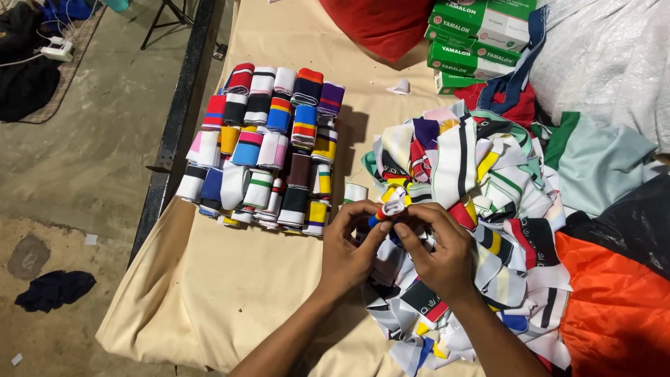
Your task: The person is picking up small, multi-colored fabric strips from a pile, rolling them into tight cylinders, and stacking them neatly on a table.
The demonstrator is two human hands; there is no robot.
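Both hands are on one striped knit band (391, 209), rolling it up just above the near edge of the loose pile. My left hand (349, 251) pinches the roll from the left, fingers closed on it. My right hand (436, 255) grips it from the right, thumb and fingertips closed on the same piece. It's partly wound; red, white and yellow-blue edges show between my fingers.

Done so far: a block of finished rolls (269, 146) stands packed in rows on the cream-covered surface (209, 293), left of my hands. One white roll (354, 192) sits apart, just beside the block.

Left: the heap of unrolled bands (474, 202) to the right looks large, spreading under and past my right hand. My read: roughly halfway, maybe less.
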